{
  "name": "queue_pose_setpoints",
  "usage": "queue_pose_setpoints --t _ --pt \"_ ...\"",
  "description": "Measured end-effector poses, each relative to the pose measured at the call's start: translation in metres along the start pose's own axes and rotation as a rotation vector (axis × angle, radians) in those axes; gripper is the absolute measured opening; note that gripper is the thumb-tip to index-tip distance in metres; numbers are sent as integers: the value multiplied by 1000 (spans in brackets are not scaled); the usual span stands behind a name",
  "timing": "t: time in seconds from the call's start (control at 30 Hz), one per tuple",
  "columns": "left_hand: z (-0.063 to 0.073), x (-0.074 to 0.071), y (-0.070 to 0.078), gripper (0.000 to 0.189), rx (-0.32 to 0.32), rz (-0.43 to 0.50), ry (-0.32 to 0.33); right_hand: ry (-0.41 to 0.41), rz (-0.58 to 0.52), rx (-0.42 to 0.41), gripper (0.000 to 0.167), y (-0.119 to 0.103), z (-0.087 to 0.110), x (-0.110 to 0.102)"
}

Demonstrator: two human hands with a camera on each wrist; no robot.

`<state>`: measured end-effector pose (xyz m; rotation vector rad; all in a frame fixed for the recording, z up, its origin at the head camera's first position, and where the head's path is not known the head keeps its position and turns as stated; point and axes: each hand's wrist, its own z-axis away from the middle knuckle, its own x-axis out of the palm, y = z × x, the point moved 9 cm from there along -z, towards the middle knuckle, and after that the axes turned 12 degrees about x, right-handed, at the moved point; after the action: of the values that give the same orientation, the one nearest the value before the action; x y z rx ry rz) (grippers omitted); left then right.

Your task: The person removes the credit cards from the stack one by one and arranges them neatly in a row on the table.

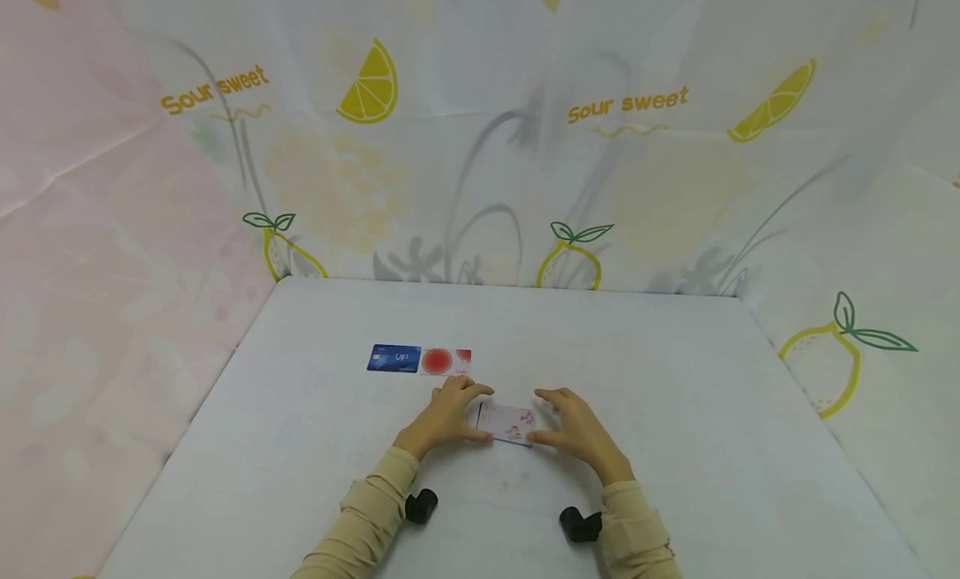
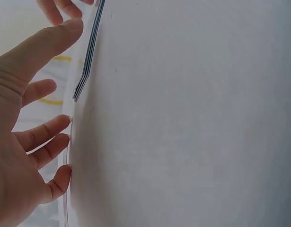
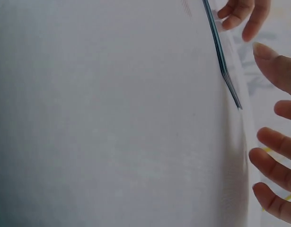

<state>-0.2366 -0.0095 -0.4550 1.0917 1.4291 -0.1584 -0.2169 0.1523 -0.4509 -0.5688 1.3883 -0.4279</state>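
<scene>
Fingers (image 2: 43, 134) of left hand (image 1: 447, 414) and right hand (image 1: 577, 427) spread, empty, card stack (image 1: 504, 421) between them, contact unclear

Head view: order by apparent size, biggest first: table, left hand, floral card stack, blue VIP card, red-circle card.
1. Table
2. Left hand
3. Floral card stack, nearer the camera
4. Blue VIP card and red-circle card: too alike to rank

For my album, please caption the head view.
Left hand and right hand flank a card stack; blue card, red-dotted card beyond.
</scene>
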Motion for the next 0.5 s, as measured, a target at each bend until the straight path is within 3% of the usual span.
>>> queue_pose_setpoints --t 0.5 --pt "0 10 -6 67 -56 -34 -70 43 37 -29 58 3 -1 10"
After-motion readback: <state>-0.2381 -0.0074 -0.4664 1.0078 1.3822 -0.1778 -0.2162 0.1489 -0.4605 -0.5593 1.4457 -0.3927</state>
